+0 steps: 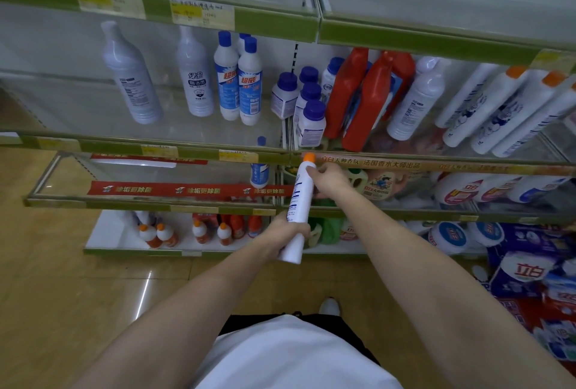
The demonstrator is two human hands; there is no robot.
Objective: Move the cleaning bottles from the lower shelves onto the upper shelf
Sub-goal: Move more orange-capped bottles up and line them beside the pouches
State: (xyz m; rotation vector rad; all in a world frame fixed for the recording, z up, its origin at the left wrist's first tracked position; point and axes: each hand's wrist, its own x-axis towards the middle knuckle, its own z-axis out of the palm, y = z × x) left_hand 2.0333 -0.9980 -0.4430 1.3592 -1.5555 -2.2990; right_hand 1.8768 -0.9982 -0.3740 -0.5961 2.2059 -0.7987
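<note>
Green-edged shelves (199, 151), glossy tan floor (78, 295), perhaps tile.

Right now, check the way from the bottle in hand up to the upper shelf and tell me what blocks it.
Both the left hand and right hand grip the orange-capped white bottle. Its cap sits against the upper shelf's green front rail; it must clear that lip. Behind it, blue-capped jars and red jugs fill the spot straight ahead.

The held bottle (296, 208) is white with blue print and an orange cap. Shelf edges (436, 39) are olive green. Red jugs (364, 108) stand beside white, blue-capped bottles (249, 83). The floor (62, 279) is tan.
</note>
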